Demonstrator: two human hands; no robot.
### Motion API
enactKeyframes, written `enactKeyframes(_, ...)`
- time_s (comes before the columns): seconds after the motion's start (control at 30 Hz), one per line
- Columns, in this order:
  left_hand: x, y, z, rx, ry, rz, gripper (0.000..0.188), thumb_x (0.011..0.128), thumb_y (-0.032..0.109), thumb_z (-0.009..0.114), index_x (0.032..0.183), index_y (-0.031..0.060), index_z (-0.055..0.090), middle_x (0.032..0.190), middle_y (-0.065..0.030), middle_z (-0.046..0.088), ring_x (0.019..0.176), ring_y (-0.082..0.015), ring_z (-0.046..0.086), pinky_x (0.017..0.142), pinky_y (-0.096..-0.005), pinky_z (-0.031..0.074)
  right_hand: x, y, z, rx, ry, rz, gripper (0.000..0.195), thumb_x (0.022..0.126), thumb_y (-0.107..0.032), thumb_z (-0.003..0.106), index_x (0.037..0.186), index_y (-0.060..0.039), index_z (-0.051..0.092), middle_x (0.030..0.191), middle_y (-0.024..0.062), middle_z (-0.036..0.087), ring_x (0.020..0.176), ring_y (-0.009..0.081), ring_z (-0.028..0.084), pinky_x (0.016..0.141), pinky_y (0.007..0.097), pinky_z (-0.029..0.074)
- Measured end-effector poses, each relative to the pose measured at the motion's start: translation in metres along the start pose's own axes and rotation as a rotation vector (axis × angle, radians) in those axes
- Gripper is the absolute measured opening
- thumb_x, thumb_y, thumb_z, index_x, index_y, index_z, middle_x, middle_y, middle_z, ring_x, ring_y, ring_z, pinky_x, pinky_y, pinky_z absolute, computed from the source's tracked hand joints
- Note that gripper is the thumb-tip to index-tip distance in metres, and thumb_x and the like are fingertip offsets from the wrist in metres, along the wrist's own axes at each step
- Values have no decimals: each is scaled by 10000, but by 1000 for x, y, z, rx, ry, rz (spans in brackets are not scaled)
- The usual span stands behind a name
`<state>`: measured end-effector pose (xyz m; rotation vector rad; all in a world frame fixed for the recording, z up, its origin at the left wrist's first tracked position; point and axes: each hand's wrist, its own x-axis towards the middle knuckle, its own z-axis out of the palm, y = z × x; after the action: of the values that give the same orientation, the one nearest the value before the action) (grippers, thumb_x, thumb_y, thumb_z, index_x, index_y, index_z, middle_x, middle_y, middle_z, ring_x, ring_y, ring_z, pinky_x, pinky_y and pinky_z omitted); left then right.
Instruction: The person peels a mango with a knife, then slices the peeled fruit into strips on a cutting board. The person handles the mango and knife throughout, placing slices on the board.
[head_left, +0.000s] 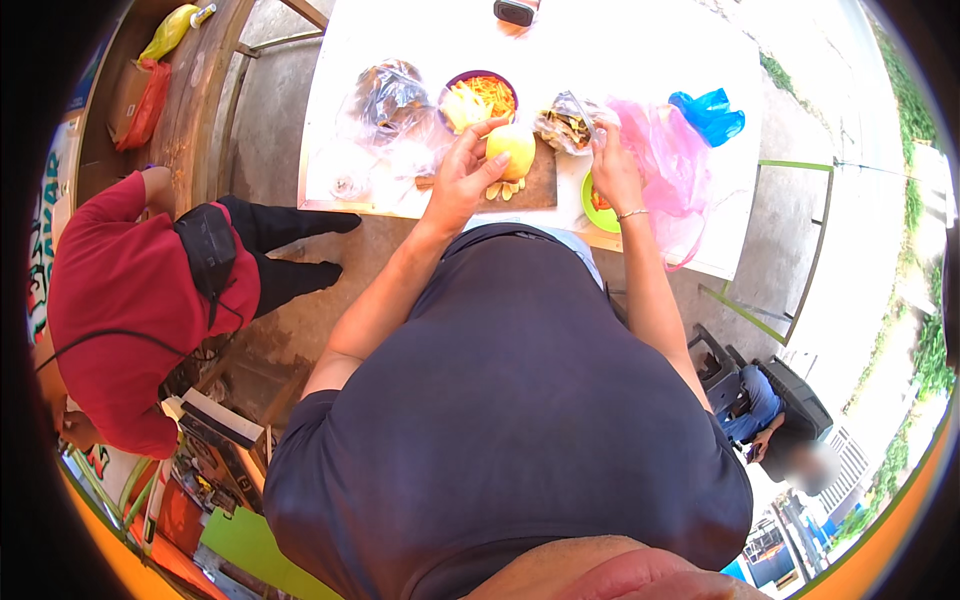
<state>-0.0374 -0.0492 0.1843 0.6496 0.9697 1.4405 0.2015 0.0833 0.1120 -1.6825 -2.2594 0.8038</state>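
Observation:
My left hand (463, 180) grips a round, pale yellow fruit or vegetable (511, 152) above a brown cutting board (541, 184). Several pale yellow slices (505, 189) lie on the board under it. My right hand (618, 172) is closed around what looks like a knife (582, 112), its thin grey blade slanting away from me. Just beneath that hand, a lime-green bowl (598, 217) with something red inside is partly covered. Beyond the yellow piece stands a dark purple-rimmed bowl (515, 95) of orange shreds and pale yellow pieces.
Clear plastic bags (390, 105) lie left on the white table (630, 45); another bag (562, 127) holds brownish pieces. Pink (660, 157) and blue plastic bags (709, 116) lie right. A person in red (142, 262) stands at my left; another person (757, 405) sits behind right.

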Motion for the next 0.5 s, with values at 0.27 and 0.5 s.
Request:
enactKeyframes(0.27, 6, -6, 0, 32, -13, -11, 510, 997, 147, 694, 1435, -7, 484, 1224, -124, 672, 1085, -162, 665, 934, -310, 572, -2, 12, 12, -46, 66, -60, 405, 1048, -245, 496, 1441, -153, 488, 885, 306, 708, 834, 530, 677, 756, 634, 505)
enactKeyframes(0.5, 7, -4, 4, 140, -23, 45, 575, 941, 88, 757, 1441, -3, 489, 1283, -120, 640, 1116, -168, 659, 945, -310, 569, -5, -3, 1, 103, 57, 42, 416, 1066, -270, 485, 1453, -119, 516, 944, 277, 721, 893, 503, 689, 814, 583, 508)
